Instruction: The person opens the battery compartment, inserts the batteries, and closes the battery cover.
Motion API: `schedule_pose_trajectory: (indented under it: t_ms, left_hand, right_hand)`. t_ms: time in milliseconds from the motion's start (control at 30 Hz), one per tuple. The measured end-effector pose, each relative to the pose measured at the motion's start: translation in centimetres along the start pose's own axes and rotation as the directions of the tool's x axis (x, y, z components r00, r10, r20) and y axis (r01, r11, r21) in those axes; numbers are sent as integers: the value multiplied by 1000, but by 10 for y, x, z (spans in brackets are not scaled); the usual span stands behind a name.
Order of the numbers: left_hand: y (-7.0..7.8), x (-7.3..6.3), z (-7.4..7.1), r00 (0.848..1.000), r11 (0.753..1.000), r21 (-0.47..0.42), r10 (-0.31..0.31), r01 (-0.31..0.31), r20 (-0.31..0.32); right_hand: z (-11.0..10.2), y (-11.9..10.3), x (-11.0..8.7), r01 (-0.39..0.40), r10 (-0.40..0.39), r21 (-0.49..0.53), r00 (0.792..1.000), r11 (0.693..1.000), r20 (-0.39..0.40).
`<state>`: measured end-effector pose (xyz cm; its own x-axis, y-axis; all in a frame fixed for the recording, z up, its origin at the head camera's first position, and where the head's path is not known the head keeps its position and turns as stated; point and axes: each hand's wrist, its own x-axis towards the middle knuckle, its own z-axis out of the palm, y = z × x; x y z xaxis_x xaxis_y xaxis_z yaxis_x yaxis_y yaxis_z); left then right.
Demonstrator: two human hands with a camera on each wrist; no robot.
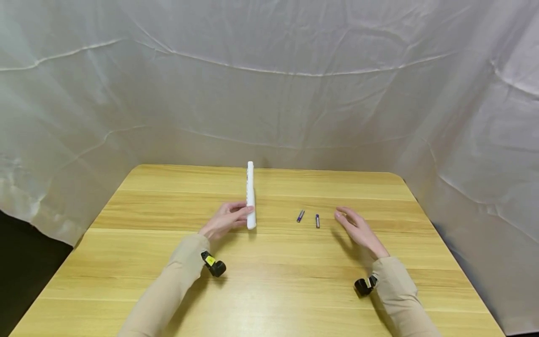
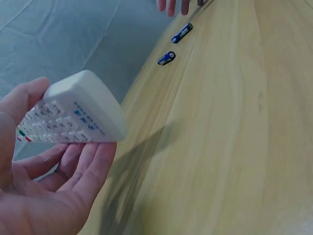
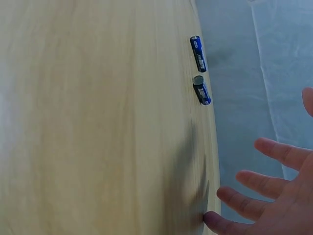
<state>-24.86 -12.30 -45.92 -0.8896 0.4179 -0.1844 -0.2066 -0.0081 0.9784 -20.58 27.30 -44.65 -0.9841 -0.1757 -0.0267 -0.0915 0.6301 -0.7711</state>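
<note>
My left hand (image 1: pixel 227 219) grips a white remote control (image 1: pixel 251 196) near its lower end, thumb on one side and fingers on the other. The remote stands on edge above the table, its button face (image 2: pixel 58 120) turned left. In the left wrist view, rows of white buttons with blue print show on it. Two small blue batteries lie apart on the wood: one battery (image 1: pixel 301 216) tilted, the other battery (image 1: pixel 317 221) nearer the right hand. My right hand (image 1: pixel 358 230) hovers just right of them, fingers spread and holding nothing.
Both hands work over a light wooden table (image 1: pixel 286 290) with rounded far corners. Pale cloth sheeting (image 1: pixel 269 103) hangs behind it and along both sides. A black wrist camera (image 1: pixel 214 265) sits on the left sleeve and another wrist camera (image 1: pixel 364 285) on the right.
</note>
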Motion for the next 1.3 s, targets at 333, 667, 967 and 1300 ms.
schedule_pose_trajectory:
  t_ms: [333,667,967,1300]
  left_hand:
    - [-9,0,3,992,999,-11,43,-42,118]
    - [-15,-1,8,975,997,5,70,-73,211]
    - [-16,-3,16,955,996,-53,80,-68,285]
    - [-15,-4,23,945,997,-41,75,-65,320]
  right_hand:
    - [9,-6,-3,5,-5,34,1000,999,-6]
    - [27,-15,0,124,-120,67,991,990,-60]
    - [46,-30,-1,200,-197,71,980,977,-40]
    - [64,-49,2,258,-260,143,966,955,-9]
